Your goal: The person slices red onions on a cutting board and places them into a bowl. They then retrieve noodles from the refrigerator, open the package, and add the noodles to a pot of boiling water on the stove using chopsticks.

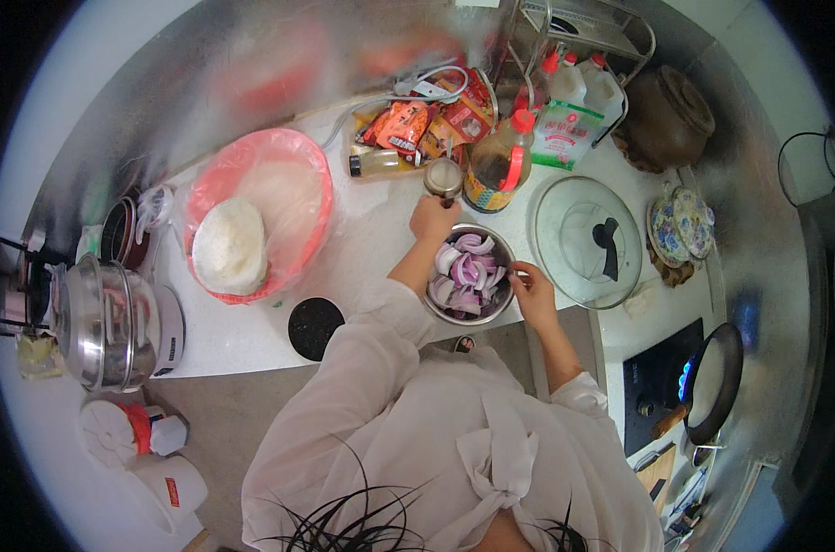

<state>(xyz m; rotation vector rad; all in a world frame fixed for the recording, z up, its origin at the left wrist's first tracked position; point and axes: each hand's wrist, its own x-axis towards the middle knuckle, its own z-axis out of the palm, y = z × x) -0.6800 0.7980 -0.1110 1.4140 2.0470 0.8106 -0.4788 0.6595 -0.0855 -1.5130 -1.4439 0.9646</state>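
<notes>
A stainless steel bowl (432,303) of cut red onion (470,270) stands at the counter's front edge. My right hand (533,293) holds the bowl's right rim between thumb and fingers. Just beyond the bowl's left side, my left hand (434,219) is closed around the dark lower end of a small round container with a pale top (444,177); whether it is a jar or a ladle, I cannot tell. A large bottle of dark liquid (488,176) with a red cap and handle stands right of that container. A glass lid (559,241) with a black knob lies right of the bowl.
Left are a pink basin (318,186) lined with plastic, holding a white round mass, a black round mat (316,328) and a steel steamer (100,324). Seasoning packets (403,127) lie behind. At right, a wok (731,386) stands over a blue flame on the gas hob (641,393).
</notes>
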